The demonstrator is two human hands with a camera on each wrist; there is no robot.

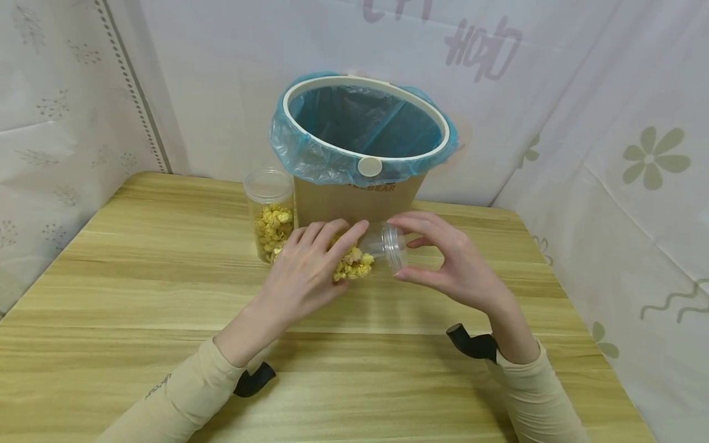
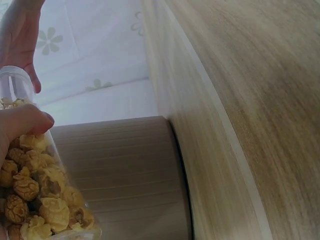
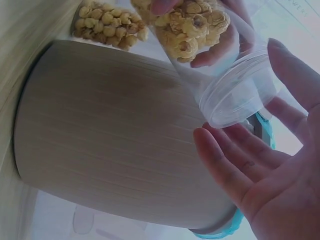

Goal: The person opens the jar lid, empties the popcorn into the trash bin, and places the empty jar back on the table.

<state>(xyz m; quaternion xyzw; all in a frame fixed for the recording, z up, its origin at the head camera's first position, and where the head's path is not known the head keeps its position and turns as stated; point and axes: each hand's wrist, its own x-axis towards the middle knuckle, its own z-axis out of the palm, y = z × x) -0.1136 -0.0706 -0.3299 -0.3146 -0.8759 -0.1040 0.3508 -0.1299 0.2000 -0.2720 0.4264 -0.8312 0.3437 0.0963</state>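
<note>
Partial "BEAR" lettering [image 1: 379, 188] on bin [image 1: 354, 206]

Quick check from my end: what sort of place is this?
Probably a small staged work corner indoors: a wood-grain table backed by creased, printed hangings, with a bag-lined bin standing right on the tabletop.

Gripping a clear jar [image 1: 374, 240] of popcorn [image 1: 354, 264], tipped sideways, in the left hand [image 1: 304, 264] — and holding its lid [image 1: 395, 248] by the edges with the right hand [image 1: 451, 261]. Seen just in front of a bin [image 1: 354, 202] lined with a blue bag [image 1: 318, 161], on a wood-grain table [image 1: 166, 277] — with a second popcorn jar [image 1: 269, 215], upright and lidded, at the bin's left.
</note>
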